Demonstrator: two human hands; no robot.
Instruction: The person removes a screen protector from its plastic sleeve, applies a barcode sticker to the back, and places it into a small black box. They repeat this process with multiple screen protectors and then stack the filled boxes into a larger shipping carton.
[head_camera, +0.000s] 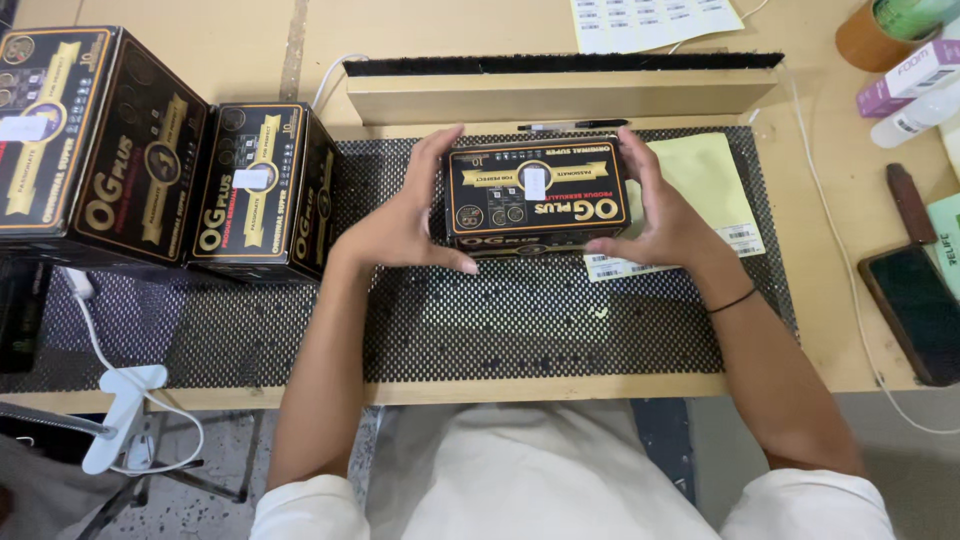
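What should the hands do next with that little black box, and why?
Probably set the black box flat on the mesh mat. Both the left hand and right hand grip its ends, and two like boxes already stand at the left, so it may join them.

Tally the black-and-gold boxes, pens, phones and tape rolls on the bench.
Black-and-gold boxes: 3, namely the one held between the left hand and right hand at, the large one and the mid one.
Pens: 1
Phones: 1
Tape rolls: 1
Total: 6
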